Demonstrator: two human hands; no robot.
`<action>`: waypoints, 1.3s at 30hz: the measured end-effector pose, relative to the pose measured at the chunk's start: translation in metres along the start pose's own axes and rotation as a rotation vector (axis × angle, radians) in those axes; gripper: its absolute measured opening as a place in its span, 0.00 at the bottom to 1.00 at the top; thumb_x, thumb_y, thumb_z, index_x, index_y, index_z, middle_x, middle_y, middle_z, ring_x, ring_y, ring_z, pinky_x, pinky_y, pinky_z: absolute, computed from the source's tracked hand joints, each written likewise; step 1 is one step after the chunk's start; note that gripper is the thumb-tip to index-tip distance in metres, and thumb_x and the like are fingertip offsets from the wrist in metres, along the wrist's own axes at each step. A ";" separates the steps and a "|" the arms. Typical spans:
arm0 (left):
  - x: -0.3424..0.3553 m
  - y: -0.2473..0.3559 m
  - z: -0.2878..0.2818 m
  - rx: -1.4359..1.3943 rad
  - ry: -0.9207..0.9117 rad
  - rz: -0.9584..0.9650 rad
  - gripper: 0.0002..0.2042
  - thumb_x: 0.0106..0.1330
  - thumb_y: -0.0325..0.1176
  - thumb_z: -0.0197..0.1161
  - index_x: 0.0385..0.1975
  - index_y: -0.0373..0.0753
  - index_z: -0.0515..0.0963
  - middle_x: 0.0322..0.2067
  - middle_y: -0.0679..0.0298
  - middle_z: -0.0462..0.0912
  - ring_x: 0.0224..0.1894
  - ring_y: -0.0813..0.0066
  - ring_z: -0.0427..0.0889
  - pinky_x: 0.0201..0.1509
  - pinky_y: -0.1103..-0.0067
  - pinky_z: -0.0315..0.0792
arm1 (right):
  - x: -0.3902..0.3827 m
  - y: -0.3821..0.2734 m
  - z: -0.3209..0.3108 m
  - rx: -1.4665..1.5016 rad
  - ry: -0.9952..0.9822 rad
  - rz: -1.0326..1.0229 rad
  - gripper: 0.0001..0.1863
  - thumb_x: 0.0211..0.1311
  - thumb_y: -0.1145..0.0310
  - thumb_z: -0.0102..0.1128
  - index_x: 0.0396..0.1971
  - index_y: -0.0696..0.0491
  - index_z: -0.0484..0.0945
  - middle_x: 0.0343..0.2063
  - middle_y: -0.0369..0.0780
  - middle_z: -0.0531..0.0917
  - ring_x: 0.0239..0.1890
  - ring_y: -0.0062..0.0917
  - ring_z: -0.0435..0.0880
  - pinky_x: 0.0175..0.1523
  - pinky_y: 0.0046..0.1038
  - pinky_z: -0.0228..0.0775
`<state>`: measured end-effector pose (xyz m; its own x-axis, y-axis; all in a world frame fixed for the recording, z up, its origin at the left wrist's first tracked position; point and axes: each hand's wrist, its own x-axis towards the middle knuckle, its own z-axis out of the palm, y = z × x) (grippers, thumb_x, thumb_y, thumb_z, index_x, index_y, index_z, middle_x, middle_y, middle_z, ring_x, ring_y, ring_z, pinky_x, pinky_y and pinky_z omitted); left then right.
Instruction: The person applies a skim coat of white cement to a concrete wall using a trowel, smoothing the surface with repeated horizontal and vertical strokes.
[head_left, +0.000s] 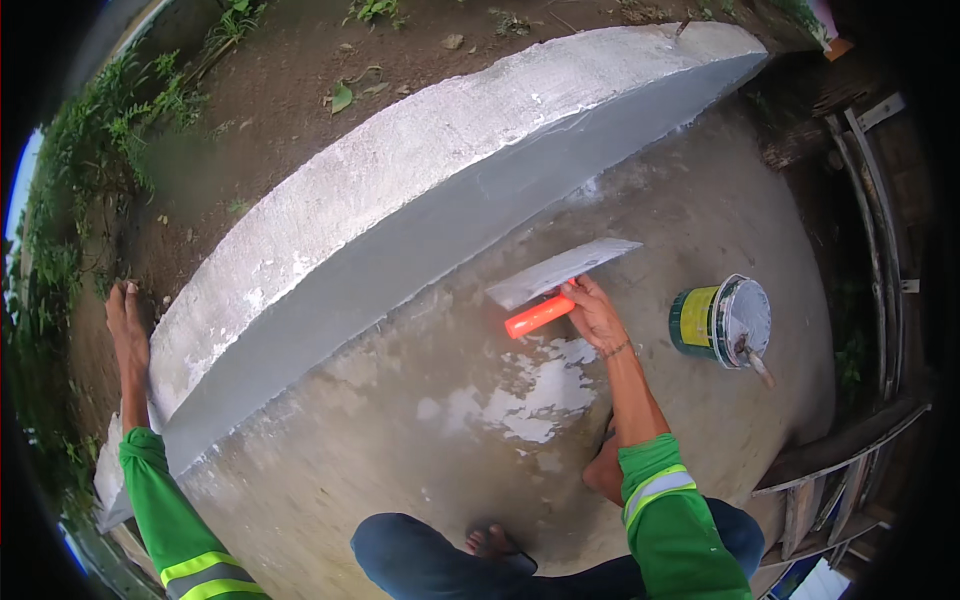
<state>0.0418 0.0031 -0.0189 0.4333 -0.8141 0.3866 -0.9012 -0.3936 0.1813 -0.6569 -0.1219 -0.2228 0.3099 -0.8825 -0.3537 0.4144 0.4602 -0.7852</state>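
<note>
Head view: bucket (698, 318) holds handled tool (761, 369); right hand (594, 316) grips trowel (553, 272), left hand (127, 325) outstretched.

A: What fills the upper left of the frame?
B: Bare brown soil (270, 120), with feathery green plants (135, 125) crowding the left edge. A single broad bright-green leaf (341, 98) lies on the soil, and a small pale rounded stone (453, 42) sits near the top centre.
A: And the right side?
B: Long weathered grey wooden poles (872, 220) stand along the right edge. At lower right there's a dark thick wooden beam (845, 445), with narrow upright wooden planks (799, 515) below it.
A: The middle?
B: A stained grey-brown concrete floor (735, 200), stretching toward the bottom.
</note>
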 end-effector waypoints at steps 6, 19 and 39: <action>0.002 -0.031 -0.008 0.050 -0.124 0.049 0.21 0.75 0.43 0.43 0.60 0.36 0.67 0.59 0.53 0.67 0.63 0.60 0.64 0.67 0.73 0.54 | 0.070 0.032 -0.012 0.005 -0.133 0.133 0.19 0.64 0.72 0.59 0.53 0.57 0.68 0.46 0.39 0.77 0.51 0.28 0.77 0.61 0.30 0.64; -0.005 0.008 -0.011 -0.126 -0.079 -0.043 0.21 0.74 0.46 0.46 0.52 0.34 0.73 0.50 0.57 0.74 0.56 0.67 0.71 0.64 0.76 0.58 | 0.131 0.028 -0.008 -0.091 -0.186 0.180 0.14 0.65 0.70 0.58 0.47 0.59 0.71 0.41 0.43 0.81 0.46 0.28 0.80 0.58 0.29 0.69; -0.001 -0.003 -0.011 -0.151 -0.129 -0.044 0.20 0.75 0.42 0.44 0.55 0.33 0.72 0.54 0.57 0.72 0.60 0.67 0.68 0.66 0.77 0.56 | 0.073 0.010 -0.020 -0.010 -0.054 0.106 0.14 0.64 0.74 0.55 0.49 0.59 0.69 0.40 0.40 0.79 0.47 0.29 0.79 0.59 0.31 0.67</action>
<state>0.0438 0.0096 -0.0103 0.4602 -0.8495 0.2580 -0.8679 -0.3692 0.3322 -0.6472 -0.1837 -0.2669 0.3976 -0.8224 -0.4070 0.3683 0.5493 -0.7501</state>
